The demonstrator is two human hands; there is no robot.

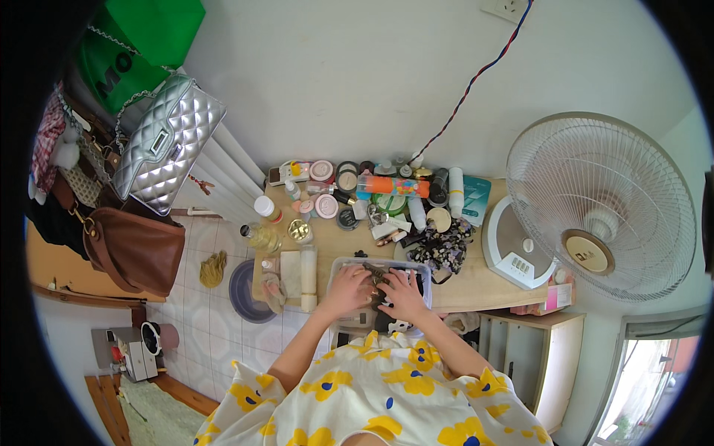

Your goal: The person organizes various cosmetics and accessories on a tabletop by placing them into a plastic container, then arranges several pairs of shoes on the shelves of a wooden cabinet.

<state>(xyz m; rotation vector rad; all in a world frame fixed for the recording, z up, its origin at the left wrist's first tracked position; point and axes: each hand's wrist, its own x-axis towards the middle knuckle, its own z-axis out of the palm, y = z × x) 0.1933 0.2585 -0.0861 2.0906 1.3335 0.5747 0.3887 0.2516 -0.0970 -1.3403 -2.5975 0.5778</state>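
Note:
A clear plastic box [424, 281] stands at the table's front edge, with dark small items and some black-and-white ones in it. Over its left half is my left hand [348, 290], fingers curled onto a small dark brown thing [378, 278]. My right hand [404, 299] reaches in from the other side, its bent fingers closed at the same thing. Its kind is too small and too covered by the fingers to tell. Next to the box's far right corner lies a dark floral cloth [446, 249], bunched up.
Cosmetic jars, compacts and tubes crowd the table's back, around an orange cylinder [393, 186]. A white bottle [308, 279] stands left of the box. A large fan [595, 215] occupies the right end. Left are hanging bags, a silver quilted bag [169, 141] and a purple basin [242, 293] on the floor.

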